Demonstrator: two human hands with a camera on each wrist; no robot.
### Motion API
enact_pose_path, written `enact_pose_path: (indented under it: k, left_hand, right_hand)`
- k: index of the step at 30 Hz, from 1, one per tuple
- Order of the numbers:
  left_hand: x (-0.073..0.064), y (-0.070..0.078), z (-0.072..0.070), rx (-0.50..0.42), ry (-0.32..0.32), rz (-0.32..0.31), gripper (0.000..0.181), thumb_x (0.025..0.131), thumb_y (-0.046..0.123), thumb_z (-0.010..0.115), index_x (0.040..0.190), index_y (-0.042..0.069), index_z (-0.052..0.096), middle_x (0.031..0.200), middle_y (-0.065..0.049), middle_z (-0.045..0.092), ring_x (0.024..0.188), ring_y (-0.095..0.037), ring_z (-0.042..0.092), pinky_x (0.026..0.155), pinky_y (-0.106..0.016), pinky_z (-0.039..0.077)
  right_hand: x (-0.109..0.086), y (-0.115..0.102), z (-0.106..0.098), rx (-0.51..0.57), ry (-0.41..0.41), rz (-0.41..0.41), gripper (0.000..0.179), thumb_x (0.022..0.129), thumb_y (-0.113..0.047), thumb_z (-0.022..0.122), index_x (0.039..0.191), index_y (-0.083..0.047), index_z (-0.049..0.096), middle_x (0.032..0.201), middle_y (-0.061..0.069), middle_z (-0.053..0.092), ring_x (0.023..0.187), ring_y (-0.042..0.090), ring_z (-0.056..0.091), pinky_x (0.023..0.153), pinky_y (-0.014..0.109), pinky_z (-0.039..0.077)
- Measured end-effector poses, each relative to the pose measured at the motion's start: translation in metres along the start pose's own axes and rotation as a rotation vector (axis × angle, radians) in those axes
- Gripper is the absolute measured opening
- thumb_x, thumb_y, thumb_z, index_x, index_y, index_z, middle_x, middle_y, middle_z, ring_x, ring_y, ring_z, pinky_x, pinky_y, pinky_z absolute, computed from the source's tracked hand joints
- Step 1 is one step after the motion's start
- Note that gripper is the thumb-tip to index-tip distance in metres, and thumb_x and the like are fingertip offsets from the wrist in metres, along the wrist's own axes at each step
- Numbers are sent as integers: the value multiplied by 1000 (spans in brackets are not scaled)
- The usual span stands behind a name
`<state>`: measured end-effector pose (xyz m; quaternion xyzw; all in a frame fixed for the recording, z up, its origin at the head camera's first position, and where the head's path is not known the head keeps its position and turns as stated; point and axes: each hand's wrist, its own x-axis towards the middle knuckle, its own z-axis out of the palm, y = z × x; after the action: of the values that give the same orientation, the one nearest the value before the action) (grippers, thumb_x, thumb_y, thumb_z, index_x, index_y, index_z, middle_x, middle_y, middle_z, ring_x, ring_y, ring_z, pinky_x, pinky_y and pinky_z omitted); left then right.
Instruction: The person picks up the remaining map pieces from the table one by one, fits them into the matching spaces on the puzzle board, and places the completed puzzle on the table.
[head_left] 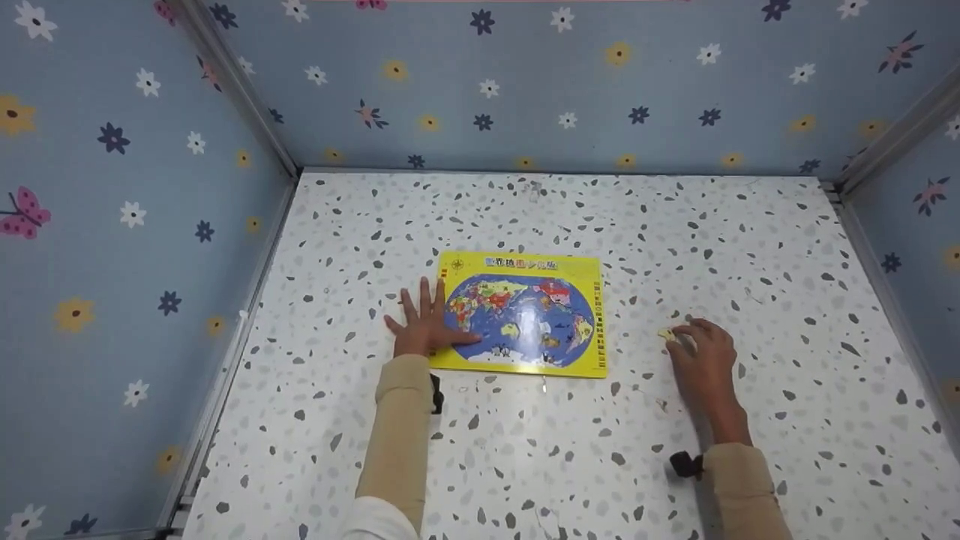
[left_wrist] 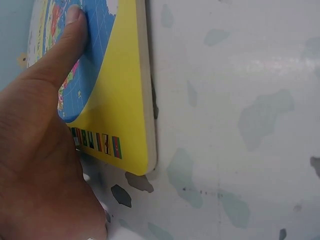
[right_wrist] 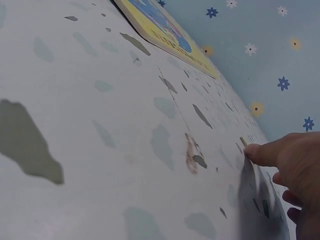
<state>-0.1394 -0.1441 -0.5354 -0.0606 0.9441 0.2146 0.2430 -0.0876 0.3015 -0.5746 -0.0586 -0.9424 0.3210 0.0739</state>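
A yellow-bordered world map puzzle board [head_left: 589, 268] lies flat on the table, with blue seas and colourful land. My left hand [head_left: 421, 330] rests spread over its left edge, thumb [left_wrist: 75, 35] on the blue sea and the other fingers straight, pointing away. To the right of the board, thumb and forefinger of my right hand [head_left: 706, 358] pinch a small pale yellow puzzle piece [head_left: 664, 334], low over the table. From the right wrist view only a thin edge of that piece [right_wrist: 243, 141] shows beyond the thumb; the fingertips hide the rest.
The white table [head_left: 360, 225] has grey speckles. Blue flowered panels [head_left: 525, 90] stand behind it and at both sides. A small black wrist device [head_left: 685, 464] sits by the right cuff, another [head_left: 436, 394] by the left.
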Motion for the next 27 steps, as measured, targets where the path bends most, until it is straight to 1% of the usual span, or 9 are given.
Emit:
enact_pose_path:
  k: [4, 12, 18, 21, 24, 27]
  left_hand:
    - [0, -1, -1, -2, -5, -1, 127, 65, 72, 71, 154, 25, -7, 160, -3, -20, 144, -39, -21, 108, -73, -6]
    - [1, -1, -1, -14, 0, -7, 128, 64, 72, 72, 154, 27, -7, 160, -1, -20, 144, -37, -22, 108, -72, -7]
    - [0, -1, 0, -14, 5, -5, 128, 64, 72, 72, 154, 26, -7, 160, -2, -19, 145, -38, -21, 108, -72, -7]
    - [0, -1, 0, -17, 6, 0, 127, 64, 72, 71, 154, 27, -6, 160, -2, -19, 145, -38, -21, 108, -72, -6]
    - [0, -1, 0, -11, 10, 7, 127, 64, 72, 71, 154, 26, -6, 160, -2, -19, 145, -38, -20, 108, -73, -5]
    - [0, -1, 0, -6, 16, 13, 127, 65, 72, 71, 155, 25, -5, 161, -3, -18, 145, -39, -19, 107, -73, -5]
  right_hand:
    - [-1, 0, 0, -2, -4, 15, 23, 90, -21, 66, 109, -8, 66, 137, 18, 47, 134, 42, 33, 110, 60, 19]
    - [-2, -4, -2, 38, 1, 24, 26, 91, -28, 63, 107, -9, 65, 140, 14, 45, 136, 38, 30, 109, 59, 22]
    - [3, -14, -2, 12, 46, -53, 26, 88, -21, 68, 107, -3, 66, 134, 19, 50, 131, 42, 36, 109, 60, 20]
    - [6, -20, 0, 4, 68, -90, 26, 86, -17, 70, 106, -1, 67, 131, 21, 52, 127, 43, 39, 109, 60, 22]
    - [8, -26, 1, 33, 83, -137, 24, 85, -13, 72, 105, 0, 67, 128, 22, 53, 124, 43, 42, 107, 60, 25]
    - [11, -33, 3, 49, 93, -169, 24, 84, -13, 73, 103, -1, 67, 127, 21, 54, 123, 42, 44, 106, 58, 27]
